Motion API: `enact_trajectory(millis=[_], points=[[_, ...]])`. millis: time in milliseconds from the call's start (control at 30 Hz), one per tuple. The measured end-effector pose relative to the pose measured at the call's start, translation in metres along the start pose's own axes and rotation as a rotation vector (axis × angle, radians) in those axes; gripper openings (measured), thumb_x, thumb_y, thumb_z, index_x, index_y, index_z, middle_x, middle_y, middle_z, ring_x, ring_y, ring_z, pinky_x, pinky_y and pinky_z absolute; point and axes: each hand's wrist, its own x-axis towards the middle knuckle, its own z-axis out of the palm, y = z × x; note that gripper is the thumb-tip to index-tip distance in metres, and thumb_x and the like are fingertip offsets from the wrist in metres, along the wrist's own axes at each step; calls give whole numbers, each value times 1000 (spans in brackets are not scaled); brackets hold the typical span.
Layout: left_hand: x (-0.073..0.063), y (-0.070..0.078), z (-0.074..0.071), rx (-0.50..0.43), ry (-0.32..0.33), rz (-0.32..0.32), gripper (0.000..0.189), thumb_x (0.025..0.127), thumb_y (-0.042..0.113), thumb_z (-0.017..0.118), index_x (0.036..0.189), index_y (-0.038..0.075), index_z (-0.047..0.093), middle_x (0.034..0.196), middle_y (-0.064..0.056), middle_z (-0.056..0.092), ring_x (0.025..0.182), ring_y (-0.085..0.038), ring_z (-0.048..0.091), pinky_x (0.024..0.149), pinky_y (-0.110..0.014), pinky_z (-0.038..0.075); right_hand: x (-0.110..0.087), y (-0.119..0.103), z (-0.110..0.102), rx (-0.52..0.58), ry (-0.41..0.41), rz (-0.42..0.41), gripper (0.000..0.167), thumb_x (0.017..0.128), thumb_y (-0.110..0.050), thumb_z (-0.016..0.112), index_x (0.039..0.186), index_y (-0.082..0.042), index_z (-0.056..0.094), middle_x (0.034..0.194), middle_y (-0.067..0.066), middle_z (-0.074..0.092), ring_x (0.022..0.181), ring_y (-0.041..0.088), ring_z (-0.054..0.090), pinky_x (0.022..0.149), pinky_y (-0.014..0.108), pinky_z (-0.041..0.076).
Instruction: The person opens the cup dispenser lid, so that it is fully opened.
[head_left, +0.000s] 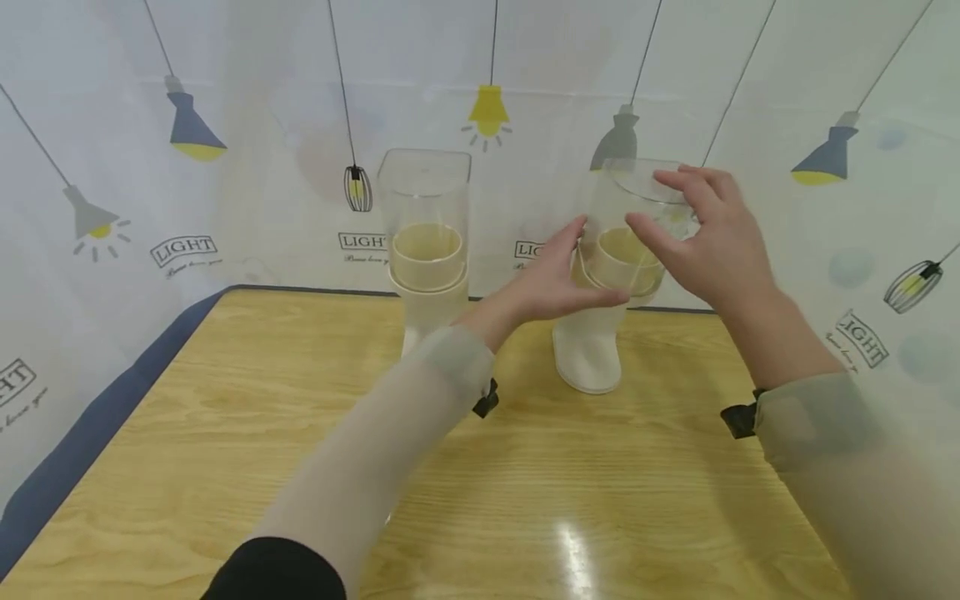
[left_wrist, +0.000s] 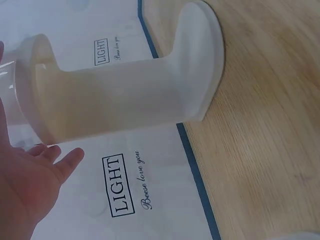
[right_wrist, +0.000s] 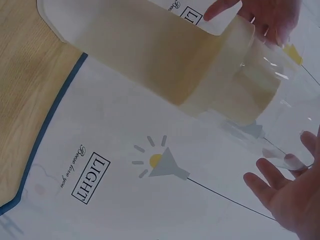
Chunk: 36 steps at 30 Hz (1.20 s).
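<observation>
A clear, open-topped container [head_left: 637, 187] sits on a white stand [head_left: 587, 350] with a wide, rounded foot, right of centre in the head view. My left hand [head_left: 551, 279] is at the container's lower left side, thumb stretched across the front and fingers beside the wall. In the left wrist view that hand [left_wrist: 30, 185] lies next to the stand's collar [left_wrist: 37, 95]. My right hand [head_left: 723, 237] is at the container's upper right, fingers by the rim and thumb spread. The right wrist view shows its fingers [right_wrist: 272, 175] spread beside the clear wall.
A matching clear container [head_left: 425, 187] on a white stand [head_left: 435, 308] is to the left, partly behind my left forearm. Both stand on a wooden table [head_left: 525, 467] near its back edge. A white cloth [head_left: 270, 125] printed with lamps hangs behind.
</observation>
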Motion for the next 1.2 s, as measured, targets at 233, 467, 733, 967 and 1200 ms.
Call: enact_trajectory(millis=[233, 467, 733, 967, 1200], points=[[17, 5, 10, -108, 40, -10, 141, 78, 56, 97, 177, 25, 1, 179, -2, 27, 165, -21, 32, 134, -44, 34, -4, 2, 16, 94, 149, 13, 61, 95, -43, 77, 150, -17, 68, 161, 10, 52, 135, 35, 62, 106, 34, 52], [15, 3, 16, -113, 112, 17, 131, 76, 49, 101, 173, 26, 15, 162, -2, 41, 146, -19, 47, 121, -40, 48, -5, 1, 22, 179, 216, 18, 58, 93, -39, 81, 144, -16, 70, 156, 4, 55, 131, 34, 66, 97, 9, 51], [4, 6, 35, -39, 219, 4, 130, 73, 54, 101, 171, 23, 20, 160, -1, 42, 141, -16, 47, 116, -37, 51, -8, 9, 26, 269, 237, 69, 53, 91, -33, 84, 140, -18, 72, 153, -6, 57, 128, 23, 66, 102, 21, 60], [-1, 10, 51, 17, 317, -8, 129, 72, 61, 99, 169, 25, 22, 156, -1, 42, 133, -13, 48, 105, -29, 54, -8, 15, 29, 353, 258, 71, 52, 89, -25, 85, 138, -16, 71, 153, -7, 58, 127, 16, 65, 101, 22, 60], [-9, 18, 62, 98, 386, -36, 131, 72, 64, 97, 169, 22, 20, 153, -1, 45, 137, -16, 44, 104, -31, 54, -11, 18, 32, 499, 225, 103, 54, 90, -23, 84, 139, -23, 60, 161, -9, 46, 141, 20, 54, 114, 39, 56]])
